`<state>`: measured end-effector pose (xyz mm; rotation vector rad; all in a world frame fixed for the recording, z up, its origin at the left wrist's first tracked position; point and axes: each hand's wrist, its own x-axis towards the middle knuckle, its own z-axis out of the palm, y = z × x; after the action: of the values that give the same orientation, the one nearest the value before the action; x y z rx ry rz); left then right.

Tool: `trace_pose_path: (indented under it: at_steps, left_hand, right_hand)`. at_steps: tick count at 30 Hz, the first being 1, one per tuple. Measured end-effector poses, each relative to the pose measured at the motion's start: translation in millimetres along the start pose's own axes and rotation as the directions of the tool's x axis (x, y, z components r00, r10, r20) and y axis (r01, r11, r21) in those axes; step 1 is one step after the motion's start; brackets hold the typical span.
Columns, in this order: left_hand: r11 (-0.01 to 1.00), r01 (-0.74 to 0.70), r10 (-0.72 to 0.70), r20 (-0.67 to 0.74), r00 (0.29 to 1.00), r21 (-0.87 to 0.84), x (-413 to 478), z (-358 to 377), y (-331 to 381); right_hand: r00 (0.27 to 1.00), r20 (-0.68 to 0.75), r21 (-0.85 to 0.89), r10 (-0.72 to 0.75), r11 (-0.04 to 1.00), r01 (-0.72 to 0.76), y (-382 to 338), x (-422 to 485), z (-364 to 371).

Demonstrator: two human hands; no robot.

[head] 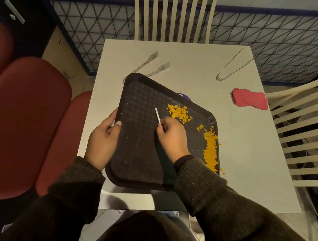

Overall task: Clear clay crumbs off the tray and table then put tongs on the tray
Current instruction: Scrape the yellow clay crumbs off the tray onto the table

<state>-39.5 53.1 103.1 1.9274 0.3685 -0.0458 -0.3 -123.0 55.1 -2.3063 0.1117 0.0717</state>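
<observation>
A dark tray is tilted on the white table, its left side raised. My left hand grips the tray's left rim. My right hand is over the tray's middle, shut on a thin white stick. Yellow clay crumbs lie in a pile past that hand, and more crumbs are heaped along the tray's right rim. A few crumbs lie on the table beside that rim. Fork-tipped tongs lie behind the tray, partly hidden by it. Plain metal tongs lie at the far right.
A pink cloth lies on the table's right side. A purple object peeks out from behind the tray's far edge. Slatted chairs stand at the far side and right side. Red cushioned seats are to the left.
</observation>
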Motion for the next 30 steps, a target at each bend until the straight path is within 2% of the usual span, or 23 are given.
trace_pose_path:
  at_steps: [3, 11, 14, 19, 21, 26, 30]
  left_hand:
    - [1.0, 0.013, -0.013, 0.007, 1.0, -0.023, -3, 0, 1]
    - [0.999, 0.033, -0.033, 0.02, 0.999, 0.0, -3, -2, 0]
    - [1.0, 0.02, -0.021, 0.027, 0.999, 0.022, -2, -1, 1]
    - [0.999, 0.012, -0.013, 0.031, 0.999, 0.041, 1, -1, 3]
    - [0.999, -0.002, 0.0, 0.033, 0.999, 0.054, 1, -1, 4]
    - [0.997, -0.031, 0.029, 0.034, 0.999, 0.066, 0, 1, 7]
    - [0.997, -0.045, 0.043, 0.031, 0.999, 0.062, 0, 1, 8]
  right_hand:
    - [0.999, -0.026, 0.039, 0.043, 0.998, -0.042, -5, 15, 2]
    - [0.921, -0.133, 0.051, 0.366, 0.931, -0.362, 53, 27, -16]
    - [0.922, -0.163, 0.076, 0.35, 0.937, -0.342, 51, 23, -17]
    - [0.984, -0.13, 0.107, 0.12, 0.989, -0.107, 2, 37, -10]
    - [0.989, -0.119, 0.134, 0.083, 0.989, -0.067, -11, 44, -7]
    - [0.968, -0.14, 0.14, 0.207, 0.972, -0.188, 10, 48, -5]
    - [0.907, -0.181, 0.149, 0.381, 0.922, -0.357, 43, 46, -12]
